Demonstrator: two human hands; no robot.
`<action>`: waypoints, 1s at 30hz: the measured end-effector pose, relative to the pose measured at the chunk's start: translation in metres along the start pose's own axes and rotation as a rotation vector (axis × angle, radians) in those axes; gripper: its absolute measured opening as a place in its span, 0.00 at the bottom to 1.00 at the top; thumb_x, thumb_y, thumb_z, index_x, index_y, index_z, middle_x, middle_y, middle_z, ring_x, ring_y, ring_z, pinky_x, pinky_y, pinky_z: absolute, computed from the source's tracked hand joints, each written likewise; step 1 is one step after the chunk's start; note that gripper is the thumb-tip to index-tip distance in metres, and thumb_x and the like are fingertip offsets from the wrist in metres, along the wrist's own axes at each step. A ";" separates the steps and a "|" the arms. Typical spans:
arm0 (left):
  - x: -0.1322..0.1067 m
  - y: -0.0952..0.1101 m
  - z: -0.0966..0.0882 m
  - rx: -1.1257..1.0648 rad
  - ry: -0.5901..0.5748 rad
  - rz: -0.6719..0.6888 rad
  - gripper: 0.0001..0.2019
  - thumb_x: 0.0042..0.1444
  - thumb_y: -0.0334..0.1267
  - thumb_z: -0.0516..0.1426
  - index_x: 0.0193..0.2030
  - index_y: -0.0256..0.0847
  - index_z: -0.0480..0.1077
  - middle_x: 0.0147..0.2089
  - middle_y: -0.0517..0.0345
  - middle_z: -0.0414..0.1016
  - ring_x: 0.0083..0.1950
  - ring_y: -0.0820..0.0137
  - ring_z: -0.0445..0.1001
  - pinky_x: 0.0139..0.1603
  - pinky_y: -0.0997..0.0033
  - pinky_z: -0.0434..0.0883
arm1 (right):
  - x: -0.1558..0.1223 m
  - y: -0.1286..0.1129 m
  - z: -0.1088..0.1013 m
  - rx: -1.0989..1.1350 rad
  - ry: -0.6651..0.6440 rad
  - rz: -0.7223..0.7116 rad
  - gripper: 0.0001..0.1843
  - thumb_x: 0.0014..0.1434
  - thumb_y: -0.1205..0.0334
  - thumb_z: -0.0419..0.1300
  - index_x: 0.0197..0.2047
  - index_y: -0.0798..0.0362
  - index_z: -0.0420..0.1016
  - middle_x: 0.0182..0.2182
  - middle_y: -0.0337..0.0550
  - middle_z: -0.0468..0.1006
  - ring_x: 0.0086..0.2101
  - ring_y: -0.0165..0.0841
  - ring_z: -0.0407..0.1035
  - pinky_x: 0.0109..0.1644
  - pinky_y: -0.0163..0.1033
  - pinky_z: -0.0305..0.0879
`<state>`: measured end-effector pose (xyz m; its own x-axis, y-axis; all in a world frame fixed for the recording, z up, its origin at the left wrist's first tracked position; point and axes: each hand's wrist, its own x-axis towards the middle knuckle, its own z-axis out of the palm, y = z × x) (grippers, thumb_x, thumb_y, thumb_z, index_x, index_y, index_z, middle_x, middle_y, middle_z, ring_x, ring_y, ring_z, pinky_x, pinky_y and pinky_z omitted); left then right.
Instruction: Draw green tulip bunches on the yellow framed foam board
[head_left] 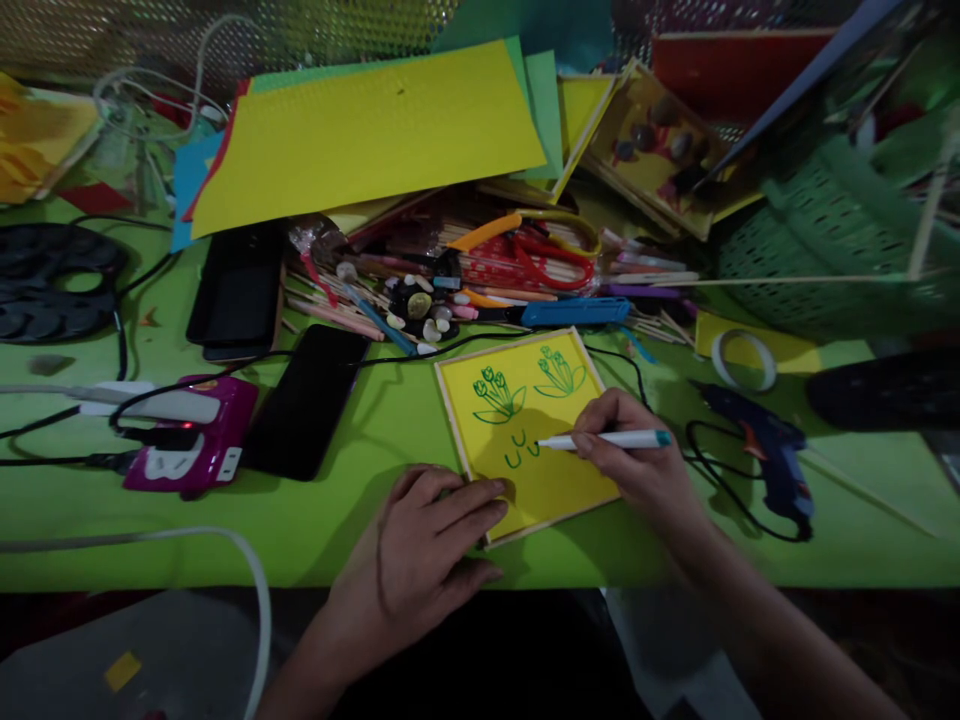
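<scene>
A small yellow card with a wooden frame [559,485] lies on the green table in front of me, with green flower drawings on its upper half and a few small green curves in its middle. My right hand [637,455] is closed round a white marker with a teal cap [607,440], and the tip touches the card near the curves. My left hand [427,545] rests flat on the table edge, fingers stretched out, fingertips pressing the card's lower left corner.
A blue glue gun [765,450] with a black cord lies right of the card. A black phone [307,400] and a pink power strip [191,445] sit to the left. Behind are scissors [547,255], sticks, yellow paper sheets [367,130], a tape roll [742,360] and a green basket [832,240].
</scene>
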<state>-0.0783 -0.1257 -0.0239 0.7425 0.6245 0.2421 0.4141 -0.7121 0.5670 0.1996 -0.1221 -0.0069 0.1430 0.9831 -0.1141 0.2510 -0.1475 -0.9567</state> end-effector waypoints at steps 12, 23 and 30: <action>0.000 0.000 0.000 -0.002 -0.003 -0.002 0.19 0.65 0.42 0.63 0.62 0.45 0.73 0.63 0.58 0.80 0.55 0.64 0.74 0.57 0.58 0.69 | -0.004 0.003 0.001 -0.041 -0.048 0.005 0.10 0.60 0.58 0.68 0.32 0.49 0.72 0.27 0.38 0.74 0.25 0.31 0.64 0.27 0.36 0.57; 0.000 0.000 0.000 0.009 -0.005 0.000 0.19 0.65 0.41 0.63 0.62 0.45 0.73 0.63 0.58 0.80 0.56 0.64 0.74 0.58 0.59 0.69 | -0.004 -0.003 0.003 0.000 -0.035 0.020 0.12 0.55 0.59 0.71 0.29 0.49 0.71 0.26 0.37 0.72 0.31 0.37 0.76 0.34 0.39 0.70; -0.001 0.001 0.000 -0.007 -0.007 -0.002 0.20 0.64 0.39 0.64 0.62 0.45 0.73 0.64 0.58 0.79 0.56 0.64 0.73 0.57 0.58 0.70 | -0.004 -0.001 0.003 -0.004 0.006 0.020 0.13 0.56 0.57 0.70 0.29 0.48 0.70 0.25 0.36 0.70 0.31 0.37 0.75 0.34 0.40 0.70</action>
<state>-0.0784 -0.1266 -0.0238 0.7451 0.6240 0.2353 0.4119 -0.7081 0.5735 0.1957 -0.1259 -0.0058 0.1533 0.9793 -0.1318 0.2523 -0.1678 -0.9530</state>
